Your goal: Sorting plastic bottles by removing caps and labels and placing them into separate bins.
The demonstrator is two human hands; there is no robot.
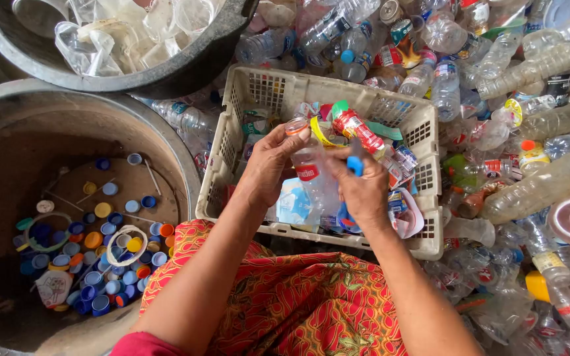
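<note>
My left hand grips the neck end of a clear plastic bottle that has a red-and-white label, holding it over a cream plastic basket. My right hand is closed around a small blue tool or blade handle pressed against the bottle's side. Torn labels and wrappers fill the basket beneath both hands. My lap, covered in red patterned cloth, lies below the basket.
A large round tub at the left holds several coloured bottle caps. A dark basin at the top left holds clear plastic pieces. A heap of empty plastic bottles spreads across the right and top.
</note>
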